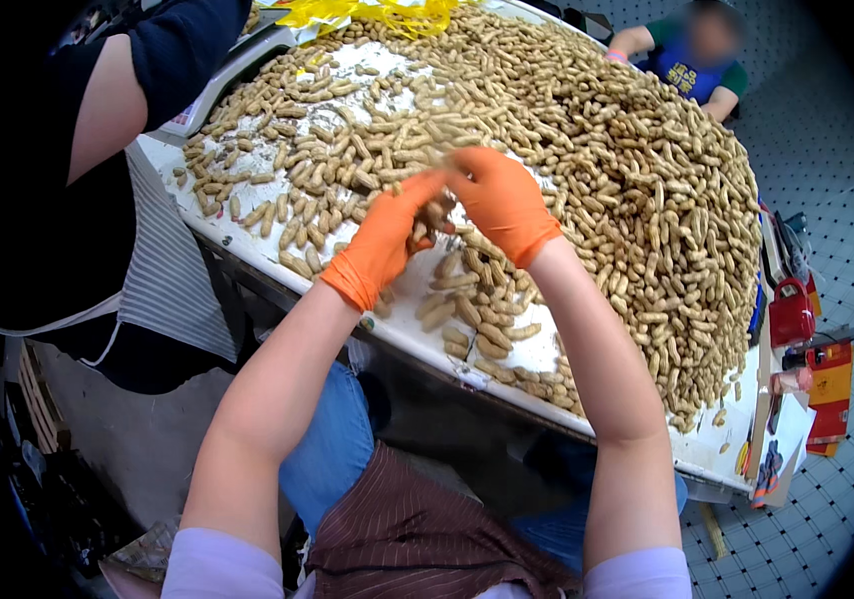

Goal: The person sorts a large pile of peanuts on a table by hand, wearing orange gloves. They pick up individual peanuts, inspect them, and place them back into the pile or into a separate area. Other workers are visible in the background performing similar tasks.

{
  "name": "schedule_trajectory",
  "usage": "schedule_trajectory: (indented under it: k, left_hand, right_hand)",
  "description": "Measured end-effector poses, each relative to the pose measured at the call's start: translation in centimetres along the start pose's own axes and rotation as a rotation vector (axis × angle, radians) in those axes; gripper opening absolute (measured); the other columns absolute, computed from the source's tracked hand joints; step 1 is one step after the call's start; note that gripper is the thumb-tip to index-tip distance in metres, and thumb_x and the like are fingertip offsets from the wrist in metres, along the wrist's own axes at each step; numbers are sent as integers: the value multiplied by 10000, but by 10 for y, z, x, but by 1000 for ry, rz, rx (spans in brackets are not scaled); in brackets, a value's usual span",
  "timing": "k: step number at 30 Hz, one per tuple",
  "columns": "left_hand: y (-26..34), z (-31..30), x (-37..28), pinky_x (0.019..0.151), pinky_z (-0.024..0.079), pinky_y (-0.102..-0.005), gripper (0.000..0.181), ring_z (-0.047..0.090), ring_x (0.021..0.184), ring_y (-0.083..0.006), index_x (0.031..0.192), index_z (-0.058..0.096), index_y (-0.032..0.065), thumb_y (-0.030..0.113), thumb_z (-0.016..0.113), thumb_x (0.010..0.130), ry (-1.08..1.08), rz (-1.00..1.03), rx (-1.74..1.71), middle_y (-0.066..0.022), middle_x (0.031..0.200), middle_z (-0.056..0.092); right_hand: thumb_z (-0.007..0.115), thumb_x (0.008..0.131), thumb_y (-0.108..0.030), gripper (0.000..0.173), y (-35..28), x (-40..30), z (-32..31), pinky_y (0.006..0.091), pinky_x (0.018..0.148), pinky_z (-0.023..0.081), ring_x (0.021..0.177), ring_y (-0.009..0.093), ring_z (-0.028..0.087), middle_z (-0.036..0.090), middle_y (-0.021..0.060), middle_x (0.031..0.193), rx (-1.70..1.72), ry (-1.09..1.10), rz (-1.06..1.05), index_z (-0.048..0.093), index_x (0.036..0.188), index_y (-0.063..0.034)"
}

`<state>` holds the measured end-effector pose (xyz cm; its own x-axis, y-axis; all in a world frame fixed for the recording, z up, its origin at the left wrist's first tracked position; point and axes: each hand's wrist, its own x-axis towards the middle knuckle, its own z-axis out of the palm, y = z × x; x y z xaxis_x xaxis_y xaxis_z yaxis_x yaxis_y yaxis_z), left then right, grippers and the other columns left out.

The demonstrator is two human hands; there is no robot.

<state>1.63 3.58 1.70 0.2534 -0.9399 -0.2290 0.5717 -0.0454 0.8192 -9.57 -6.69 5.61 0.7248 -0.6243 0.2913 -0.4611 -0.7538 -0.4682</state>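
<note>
Orange rubber gloves cover both of my hands over a white tabletop [410, 329] strewn with unshelled peanuts. My left hand [378, 243] is curled, thumb side up, around a few peanuts [436, 213]. Right beside it, my right hand [502, 198] arches palm down, its fingers bent and blurred near the left fingertips. Whether a peanut sits in the right fingers is hidden. Loose peanuts [483, 299] lie below both hands, close to the table's near edge. A large heap of peanuts [644, 202] rises to the right and beyond.
At my left stands a person in dark clothes with a striped apron [172, 262]. Another person [685, 67] reaches in across the heap. Yellow plastic netting [397, 15] lies at the far edge. A red mug [792, 314] and striped gloves [768, 475] lie off the right edge.
</note>
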Motion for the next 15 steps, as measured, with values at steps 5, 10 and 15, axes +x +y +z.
schedule_trajectory:
  k: [5, 10, 15]
  left_hand:
    - [4, 4, 0, 364, 326, -165, 269, 494, 524, -50, 899, 599, 131, 399, 588, 918, -25, -21, -266, 35, 736, 591]
    - [10, 19, -5, 360, 334, -164, 212, 500, 509, -57, 940, 604, 123, 334, 586, 931, 9, 34, -307, 21, 736, 597]
    - [42, 19, -32, 384, 352, -169, 244, 555, 610, -97, 1091, 575, 70, 263, 568, 942, 9, 206, -329, -39, 879, 614]
  right_hand:
    - [501, 893, -238, 213, -28, -10, -11, 400, 714, 489, 856, 363, 592, 585, 167, 943, -165, -11, -240, 634, 996, -108]
    - [495, 889, -148, 269, -15, -13, -4, 411, 815, 489, 928, 366, 594, 573, 222, 1031, 190, -10, -180, 574, 1123, -42]
    - [544, 867, -174, 610, -48, -25, -36, 332, 832, 477, 998, 222, 597, 560, 169, 1244, 799, -108, 7, 335, 1408, 16]
